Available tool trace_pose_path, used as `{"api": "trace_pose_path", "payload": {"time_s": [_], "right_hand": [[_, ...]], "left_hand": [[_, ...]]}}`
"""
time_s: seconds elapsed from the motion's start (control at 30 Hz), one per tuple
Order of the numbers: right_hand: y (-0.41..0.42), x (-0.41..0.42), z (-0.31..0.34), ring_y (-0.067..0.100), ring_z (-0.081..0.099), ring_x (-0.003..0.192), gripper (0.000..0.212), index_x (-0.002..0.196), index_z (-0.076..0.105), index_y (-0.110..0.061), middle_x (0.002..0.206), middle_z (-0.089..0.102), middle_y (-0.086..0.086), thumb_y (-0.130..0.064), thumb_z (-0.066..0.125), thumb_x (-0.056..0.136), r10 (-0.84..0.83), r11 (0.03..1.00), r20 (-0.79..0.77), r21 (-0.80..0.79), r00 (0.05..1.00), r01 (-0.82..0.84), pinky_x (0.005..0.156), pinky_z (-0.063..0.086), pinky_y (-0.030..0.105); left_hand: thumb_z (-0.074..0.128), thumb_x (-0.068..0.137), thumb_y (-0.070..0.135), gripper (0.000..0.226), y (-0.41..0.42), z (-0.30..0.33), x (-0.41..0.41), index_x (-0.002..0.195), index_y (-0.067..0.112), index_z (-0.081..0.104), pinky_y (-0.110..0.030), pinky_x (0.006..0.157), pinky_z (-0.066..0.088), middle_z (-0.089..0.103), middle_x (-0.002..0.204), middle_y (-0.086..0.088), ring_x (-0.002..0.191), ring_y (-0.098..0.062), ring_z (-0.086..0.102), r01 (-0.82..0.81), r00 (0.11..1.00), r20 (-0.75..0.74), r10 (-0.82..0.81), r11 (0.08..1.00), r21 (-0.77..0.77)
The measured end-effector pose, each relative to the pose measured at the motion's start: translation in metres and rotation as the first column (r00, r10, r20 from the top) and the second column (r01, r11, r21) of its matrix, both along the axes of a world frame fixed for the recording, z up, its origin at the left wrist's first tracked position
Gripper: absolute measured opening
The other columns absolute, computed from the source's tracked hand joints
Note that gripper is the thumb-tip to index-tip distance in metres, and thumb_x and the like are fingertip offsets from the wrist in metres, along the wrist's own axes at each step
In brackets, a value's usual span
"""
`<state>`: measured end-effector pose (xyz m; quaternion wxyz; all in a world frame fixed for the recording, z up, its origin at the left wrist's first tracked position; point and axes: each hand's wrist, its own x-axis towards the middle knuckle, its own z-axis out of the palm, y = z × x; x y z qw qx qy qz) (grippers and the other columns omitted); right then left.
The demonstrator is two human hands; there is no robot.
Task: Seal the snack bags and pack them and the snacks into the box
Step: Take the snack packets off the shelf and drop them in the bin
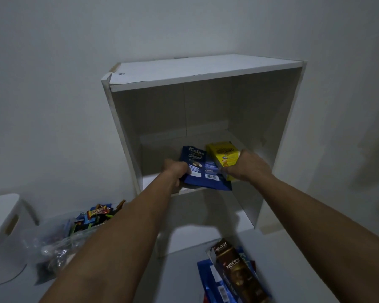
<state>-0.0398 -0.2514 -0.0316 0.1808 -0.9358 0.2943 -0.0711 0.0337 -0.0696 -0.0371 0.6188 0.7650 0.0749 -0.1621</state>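
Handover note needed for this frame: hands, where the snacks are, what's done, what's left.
Left hand grips the dark blue snack bag at the white open-fronted box.
Right hand holds the yellow snack carton beside it, inside the box.
Done: those two are going in.
Left: the brown Nextar packet on blue packets in front, and the clear bag of small wrapped sweets at left, seal not visible.

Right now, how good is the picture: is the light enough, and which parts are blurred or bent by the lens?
Head view: the light is dim and bluish, with soft shadows on the wall; the wide lens bends the white box edges; the blue bag and yellow pack read fairly clearly; the brown pack at the bottom edge and the clear bag of candy are blurred.
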Motion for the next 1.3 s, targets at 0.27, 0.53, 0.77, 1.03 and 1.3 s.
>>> {"api": "trace_pose_path", "payload": {"time_s": [0.27, 0.53, 0.77, 1.03, 1.3], "right_hand": [[0.0, -0.002, -0.001, 0.034, 0.045, 0.127, 0.114, 0.141, 0.032, -0.009, 0.139, 0.043, 0.017, -0.075, 0.07, 0.056, -0.027, 0.997, -0.055, 0.074, 0.998, 0.031, 0.099, 0.043, 0.041], [-0.006, -0.025, 0.013, 0.03, 0.06, 0.099, 0.078, 0.116, 0.055, -0.017, 0.113, 0.061, 0.01, -0.069, 0.068, 0.059, -0.035, 0.994, 0.004, 0.106, 0.999, 0.035, 0.072, 0.046, 0.032], [-0.002, -0.101, 0.021, 0.028, 0.063, 0.09, 0.073, 0.106, 0.063, -0.023, 0.103, 0.065, 0.008, -0.076, 0.064, 0.055, -0.136, 0.99, 0.057, 0.049, 0.989, 0.134, 0.072, 0.051, 0.032], [0.024, -0.232, -0.004, 0.024, 0.051, 0.082, 0.058, 0.102, 0.066, -0.02, 0.096, 0.061, 0.006, -0.065, 0.069, 0.066, -0.333, 0.941, -0.004, 0.06, 0.943, 0.333, 0.066, 0.042, 0.029], [0.024, -0.347, -0.097, 0.024, 0.053, 0.079, 0.063, 0.101, 0.064, -0.018, 0.1, 0.065, 0.009, -0.066, 0.068, 0.06, -0.539, 0.815, -0.182, 0.13, 0.822, 0.564, 0.065, 0.042, 0.028]], "left_hand": [[0.067, 0.076, -0.015, 0.038, 0.0, -0.002, -0.003, 0.113, -0.01, 0.057, -0.035, 0.058, 0.049, 0.061, 0.103, -0.018, 0.084, -0.029, 0.059, 0.04, 0.999, -0.033, -0.039, 0.999, 0.014], [0.068, 0.081, -0.008, 0.031, 0.001, 0.002, -0.013, 0.111, -0.007, 0.06, -0.02, 0.053, 0.047, 0.064, 0.112, -0.019, 0.084, -0.021, 0.056, 0.093, 0.99, 0.097, -0.1, 0.993, 0.073], [0.071, 0.077, -0.009, 0.019, 0.003, -0.001, -0.058, 0.08, 0.006, 0.06, -0.031, 0.064, 0.052, 0.065, 0.093, -0.013, 0.077, -0.022, 0.06, 0.248, 0.961, 0.121, -0.249, 0.968, 0.021], [0.067, 0.076, -0.01, 0.019, 0.003, -0.038, -0.145, 0.075, 0.007, 0.058, -0.031, 0.063, 0.056, 0.063, 0.09, -0.013, 0.078, -0.024, 0.062, 0.458, 0.875, 0.117, -0.469, 0.882, 0.111], [0.062, 0.079, -0.001, 0.011, -0.018, -0.119, -0.236, 0.089, 0.002, 0.064, -0.033, 0.072, 0.053, 0.068, 0.095, -0.013, 0.085, -0.028, 0.063, 0.612, 0.761, 0.065, -0.646, 0.747, 0.262]]}}
